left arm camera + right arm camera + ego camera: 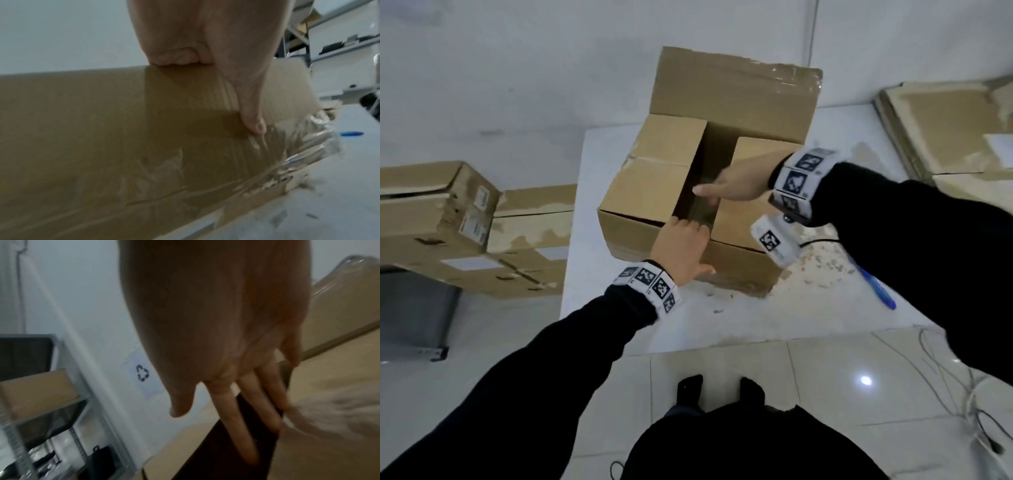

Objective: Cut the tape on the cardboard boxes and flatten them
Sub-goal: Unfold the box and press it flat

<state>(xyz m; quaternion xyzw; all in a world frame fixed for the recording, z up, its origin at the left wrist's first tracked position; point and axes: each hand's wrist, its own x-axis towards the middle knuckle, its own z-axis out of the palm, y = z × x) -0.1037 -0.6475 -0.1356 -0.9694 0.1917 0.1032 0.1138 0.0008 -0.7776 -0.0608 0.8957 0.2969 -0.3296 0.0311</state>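
Note:
A brown cardboard box (654, 185) stands on the white table (739, 318) with its top open. The far flap stands upright and carries wrinkled clear tape (784, 73). My left hand (695, 245) grips the near wall of the box (102, 129): the fingers (179, 56) curl over the top edge and the thumb (255, 123) presses on the outside above peeled tape (298, 154). My right hand (717, 188) reaches across the right inner flap (753, 154). Its straight fingers (242, 410) stretch over the dark gap between the flaps and hold nothing.
A blue pen-like tool (876, 287) lies on the table at the right, among paper scraps. Sealed boxes (431, 212) are stacked at the left over a grey shelf (414, 315). Flattened cardboard (945, 137) lies at the far right. Cables (945, 377) trail over the tiled floor.

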